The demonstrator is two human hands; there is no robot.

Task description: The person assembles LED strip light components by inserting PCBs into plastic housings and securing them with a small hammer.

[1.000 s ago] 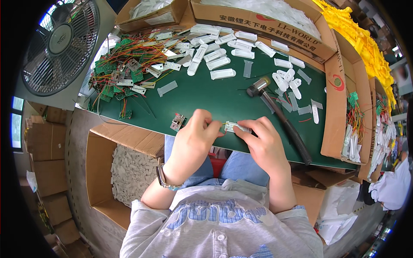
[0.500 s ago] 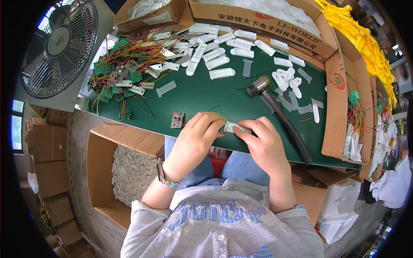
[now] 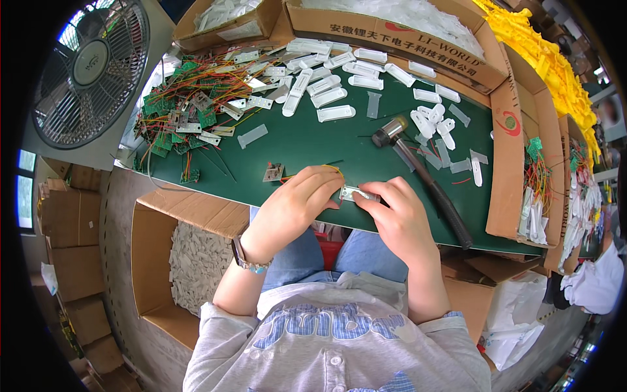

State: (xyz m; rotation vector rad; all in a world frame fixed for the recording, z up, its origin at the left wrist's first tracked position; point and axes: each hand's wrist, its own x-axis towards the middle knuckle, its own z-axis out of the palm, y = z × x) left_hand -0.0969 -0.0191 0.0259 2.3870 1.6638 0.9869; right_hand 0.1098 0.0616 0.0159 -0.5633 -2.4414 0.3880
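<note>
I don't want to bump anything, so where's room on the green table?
One mostly bare patch of the green table lies between the white plastic covers and the left hand; another lies between the hammer handle and the cardboard box right of it. The far left is crowded with wired circuit boards, the back middle with covers.

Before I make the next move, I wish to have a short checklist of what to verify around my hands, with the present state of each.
1. Right hand holding the metallic strip: ok, at its right end.
2. Left hand gripping the strip's other end: cannot tell, its grip is hidden.
3. Yellow wire well clear of the left hand: not ok, it curves close beside it.
4. Wire joints sound: cannot tell, too small.
5. Hammer apart from the right hand: ok, it lies to the right.
6. White plastic pieces away from both hands: ok, they lie farther back.
</note>
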